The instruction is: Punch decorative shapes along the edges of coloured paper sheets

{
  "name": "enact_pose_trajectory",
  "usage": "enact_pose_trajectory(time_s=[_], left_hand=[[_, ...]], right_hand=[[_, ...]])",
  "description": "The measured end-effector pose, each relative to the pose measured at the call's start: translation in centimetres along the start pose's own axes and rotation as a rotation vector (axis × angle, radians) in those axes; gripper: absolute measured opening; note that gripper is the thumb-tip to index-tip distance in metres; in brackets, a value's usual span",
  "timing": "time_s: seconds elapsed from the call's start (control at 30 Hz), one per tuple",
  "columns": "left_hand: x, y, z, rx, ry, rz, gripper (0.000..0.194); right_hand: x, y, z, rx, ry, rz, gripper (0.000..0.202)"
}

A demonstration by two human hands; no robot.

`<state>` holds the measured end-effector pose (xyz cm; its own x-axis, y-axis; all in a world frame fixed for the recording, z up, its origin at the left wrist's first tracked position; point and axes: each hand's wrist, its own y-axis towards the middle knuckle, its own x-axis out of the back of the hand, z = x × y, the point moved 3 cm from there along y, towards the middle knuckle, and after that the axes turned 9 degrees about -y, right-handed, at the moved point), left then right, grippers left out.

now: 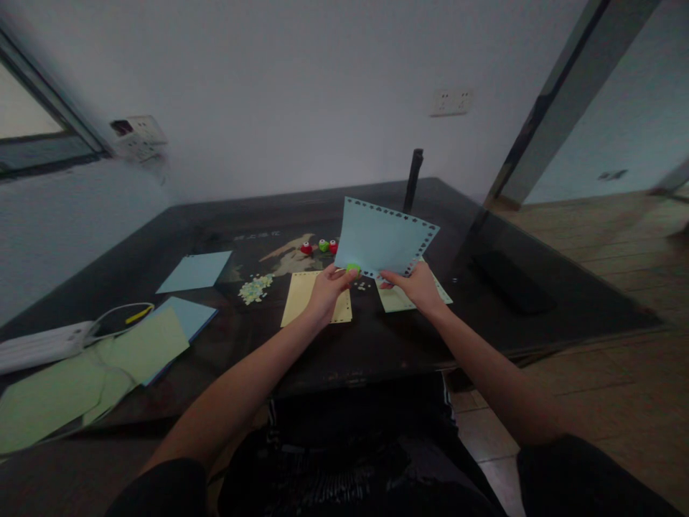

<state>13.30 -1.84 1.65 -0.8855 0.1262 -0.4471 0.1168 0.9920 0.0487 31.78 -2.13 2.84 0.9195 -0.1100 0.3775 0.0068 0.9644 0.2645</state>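
Between my hands a light blue sheet of paper (382, 237) is tilted up above the table, with small shapes punched along its top, right and part of its lower edge. My left hand (329, 287) is closed on a small green craft punch (353, 269) at the sheet's lower left edge. The paper's lower right edge is pinched by my right hand (417, 285). Below lie a yellow punched sheet (298, 298) and a pale green punched sheet (395, 300), both partly covered. A few paper bits (362, 286) lie between them.
A pile of punched-out bits (255, 288) lies left of the yellow sheet. Red and green punches (323, 245) stand farther back. Blue paper (197, 271), green sheets (145, 348) and a white power strip (43, 346) are at left. A dark phone-like slab (511, 283) lies right.
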Motion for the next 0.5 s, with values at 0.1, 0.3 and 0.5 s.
enact_pose_trajectory(time_s=[0.1,0.3,0.5], left_hand=[[0.04,0.12,0.14,-0.012,-0.004,0.012,0.030],[-0.14,0.26,0.47,-0.052,-0.038,0.045,0.029],[-0.27,0.55,0.99,-0.053,-0.083,0.078,0.031]], right_hand=[[-0.01,-0.07,0.10,-0.001,0.009,-0.001,0.021],[0.06,-0.23,0.08,-0.018,0.037,-0.002,0.021],[0.45,-0.41,0.04,-0.051,0.036,-0.003,0.022]])
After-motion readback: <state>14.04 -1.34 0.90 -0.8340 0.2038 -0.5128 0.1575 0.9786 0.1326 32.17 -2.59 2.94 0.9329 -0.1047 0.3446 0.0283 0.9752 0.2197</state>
